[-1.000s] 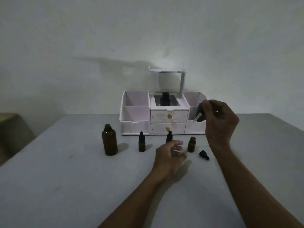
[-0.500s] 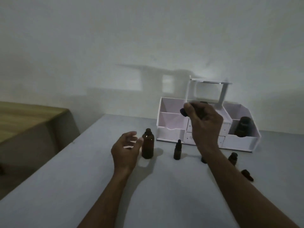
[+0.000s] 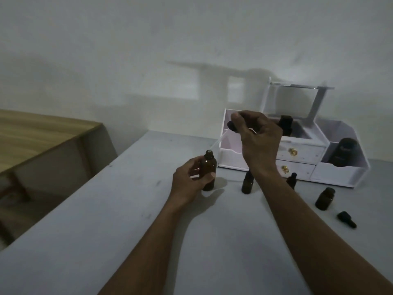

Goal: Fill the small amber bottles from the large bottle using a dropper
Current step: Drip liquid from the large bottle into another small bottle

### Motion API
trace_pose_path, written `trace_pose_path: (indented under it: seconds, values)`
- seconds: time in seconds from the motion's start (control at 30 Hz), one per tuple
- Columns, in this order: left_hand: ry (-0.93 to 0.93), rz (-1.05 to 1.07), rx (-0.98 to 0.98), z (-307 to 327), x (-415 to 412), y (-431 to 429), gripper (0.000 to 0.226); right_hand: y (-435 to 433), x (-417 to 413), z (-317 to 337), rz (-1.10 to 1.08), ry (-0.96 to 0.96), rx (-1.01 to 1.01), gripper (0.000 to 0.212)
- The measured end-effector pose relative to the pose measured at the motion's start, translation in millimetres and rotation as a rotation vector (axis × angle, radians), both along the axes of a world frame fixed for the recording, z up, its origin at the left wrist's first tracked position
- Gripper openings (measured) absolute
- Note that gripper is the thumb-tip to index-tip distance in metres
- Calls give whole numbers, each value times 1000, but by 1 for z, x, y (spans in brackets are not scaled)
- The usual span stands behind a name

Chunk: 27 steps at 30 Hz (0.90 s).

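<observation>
The large amber bottle (image 3: 209, 168) stands uncapped on the grey table (image 3: 131, 220), and my left hand (image 3: 189, 183) grips its body. My right hand (image 3: 258, 140) holds a dropper (image 3: 225, 135) by its black bulb; the clear glass tube slants down-left, its tip at the bottle's mouth. Three small amber bottles stand to the right: a capped one (image 3: 247, 184) by my right wrist, another capped one (image 3: 291, 179) partly hidden behind my forearm, and an uncapped one (image 3: 325, 198). A loose black dropper cap (image 3: 346, 219) lies beside the uncapped one.
A white organiser (image 3: 319, 165) with two drawers, side bins and a raised mirror lid stands at the back against the wall, holding dark bottles (image 3: 344, 152). A wooden table (image 3: 32, 137) stands lower to the left, past the grey table's left edge.
The view has swung left. My left hand has closed around the large bottle. My right hand has carried the dropper left and down to that bottle's mouth.
</observation>
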<state>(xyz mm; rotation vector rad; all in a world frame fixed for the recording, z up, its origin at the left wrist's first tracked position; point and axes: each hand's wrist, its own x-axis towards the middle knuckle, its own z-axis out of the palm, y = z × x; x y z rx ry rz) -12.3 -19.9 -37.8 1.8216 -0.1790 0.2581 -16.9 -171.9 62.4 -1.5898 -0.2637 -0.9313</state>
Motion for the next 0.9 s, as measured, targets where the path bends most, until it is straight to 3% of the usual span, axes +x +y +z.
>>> trace_pose_path:
  seconds: [0.3, 0.53, 0.77, 0.9]
  values:
    - [31, 43, -20, -1, -2, -2, 59, 10, 9, 2, 56, 50, -215, 17]
    - [30, 31, -20, 0, -3, -2, 56, 17, 17, -29, 77, 236, -497, 18]
    - [11, 41, -15, -4, 0, -2, 58, 14, 14, -32, 64, 250, -499, 33]
    - [-198, 195, -4, -1, -9, -2, 62, -9, -5, -23, 58, 192, -480, 39]
